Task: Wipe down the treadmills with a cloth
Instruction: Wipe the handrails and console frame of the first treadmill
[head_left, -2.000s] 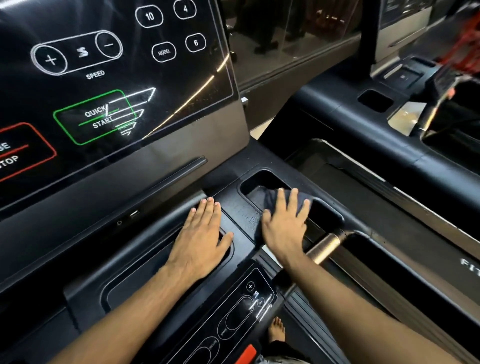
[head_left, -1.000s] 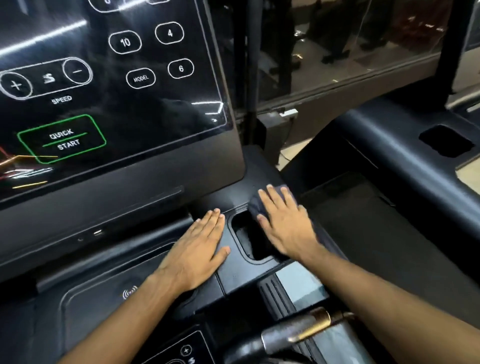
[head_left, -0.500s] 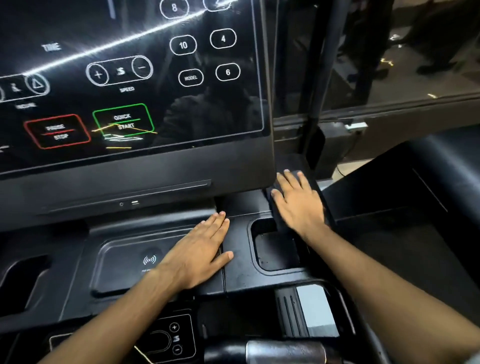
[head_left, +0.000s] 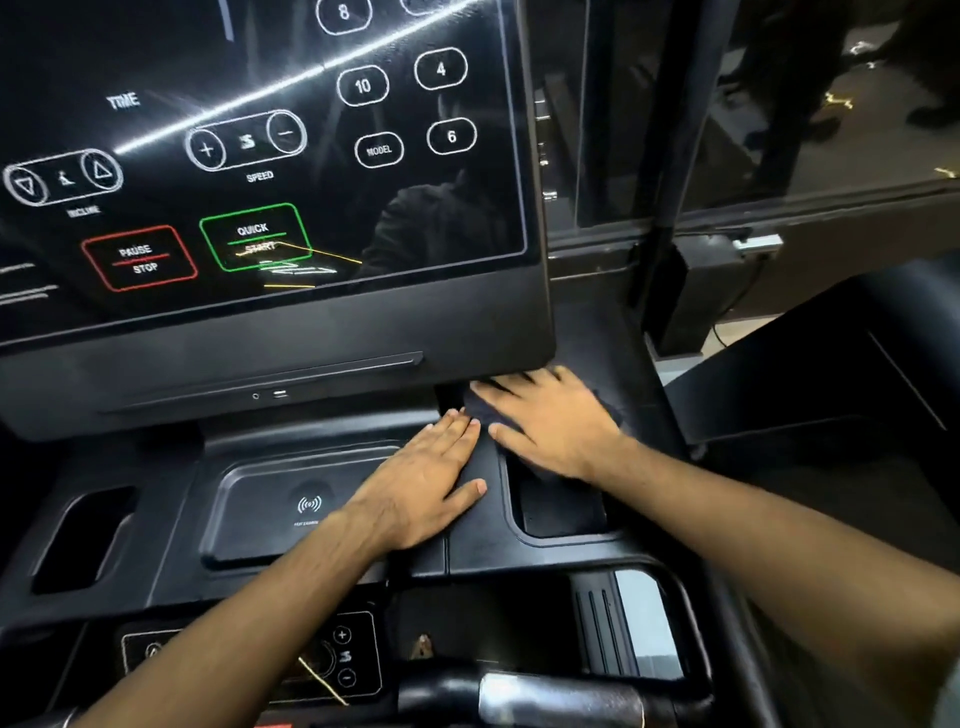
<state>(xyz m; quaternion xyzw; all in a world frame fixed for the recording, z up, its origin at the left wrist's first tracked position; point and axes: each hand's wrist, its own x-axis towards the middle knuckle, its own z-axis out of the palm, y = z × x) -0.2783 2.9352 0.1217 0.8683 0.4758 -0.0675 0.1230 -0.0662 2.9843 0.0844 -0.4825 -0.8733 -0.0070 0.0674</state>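
Your right hand (head_left: 550, 423), fingers flat, presses the dark cloth (head_left: 480, 408) just behind the right cup holder (head_left: 561, 512); your left hand (head_left: 423, 488) lies flat, overlapping the charging tray (head_left: 249, 514).

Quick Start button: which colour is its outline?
The Quick Start button outline is green; head view shows it.

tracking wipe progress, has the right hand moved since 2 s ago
Yes. The right hand, pressing the dark cloth, has gone from the cup holder to past its far rim, below the console's lower right corner.
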